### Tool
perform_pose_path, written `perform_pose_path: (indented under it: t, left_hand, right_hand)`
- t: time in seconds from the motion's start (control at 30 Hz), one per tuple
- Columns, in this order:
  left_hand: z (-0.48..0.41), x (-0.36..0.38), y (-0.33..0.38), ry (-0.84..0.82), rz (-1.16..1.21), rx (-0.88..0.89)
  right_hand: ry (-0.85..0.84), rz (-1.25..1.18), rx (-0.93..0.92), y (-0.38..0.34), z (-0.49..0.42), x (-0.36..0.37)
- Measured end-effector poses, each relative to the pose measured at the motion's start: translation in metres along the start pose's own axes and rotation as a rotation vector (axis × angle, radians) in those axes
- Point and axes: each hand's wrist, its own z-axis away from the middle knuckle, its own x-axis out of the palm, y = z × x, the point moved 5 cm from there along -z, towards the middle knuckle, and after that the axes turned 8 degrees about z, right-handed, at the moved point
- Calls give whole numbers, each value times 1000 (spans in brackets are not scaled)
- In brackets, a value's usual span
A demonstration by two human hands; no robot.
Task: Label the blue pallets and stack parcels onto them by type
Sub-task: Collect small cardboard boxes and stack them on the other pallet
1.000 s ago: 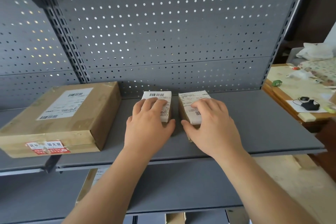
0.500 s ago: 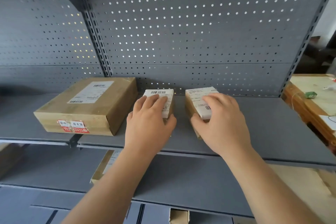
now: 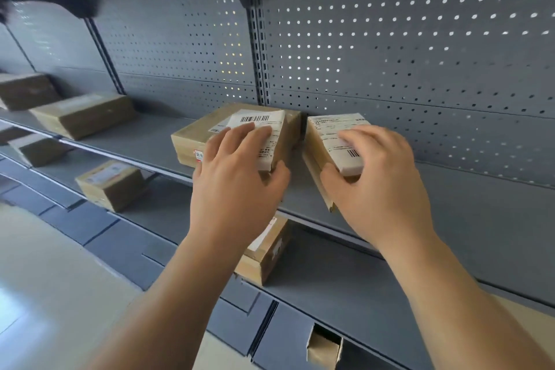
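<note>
The grey shelf (image 3: 480, 207) bears a large brown parcel (image 3: 192, 138); the lower shelf (image 3: 345, 279) bears a smaller parcel (image 3: 265, 258).

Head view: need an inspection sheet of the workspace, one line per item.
Surface: grey metal shelf, with another tier below it.
Job's things: left small parcel and right small parcel, both white-labelled, side by side with a gap between them; blue pallets not in view.
Clutter: large box behind the left small parcel; more brown parcels along the shelves to the left; lower parcel on the tier below.
Grips: left hand grips the left small parcel; right hand grips the right small parcel.
Cables: nothing seen.
Surroundings: perforated back panel; pale floor.
</note>
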Motion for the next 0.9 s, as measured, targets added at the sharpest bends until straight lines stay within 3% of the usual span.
perform_pose_path:
  t: [0.3,0.9]
  left_hand:
    - [29,-79,-78,155,-58,-121]
    - [151,-251,-320,340,-305,-531]
  right_hand:
    - [-59,-119,-198,-109,5,31]
    - [-395,-265,-486,-390,97,196]
